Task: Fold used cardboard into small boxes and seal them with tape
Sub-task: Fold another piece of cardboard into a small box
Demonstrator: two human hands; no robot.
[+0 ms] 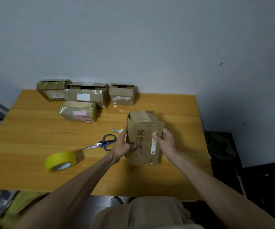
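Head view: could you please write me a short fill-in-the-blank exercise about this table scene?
The tape is ___ in colour.
The scissors have ___ handles.
The left hand and right hand hold a box made of ___.
Missing: yellow; blue; cardboard.

Five cardboard boxes, one tape roll, one pair of scissors, one scrap, one orange wooden table (174, 103).
Four boxes at twelve o'clock: tan taped box (50, 90), wide white-labelled box (84, 95), film-wrapped box (78, 111), small brown box (122, 95). Fifth, logo-printed brown box (143, 138), at three o'clock. Yellow tape roll (60, 161) at eight o'clock; blue-handled scissors (103, 143) central; shiny tape scrap (117, 130) at two o'clock.
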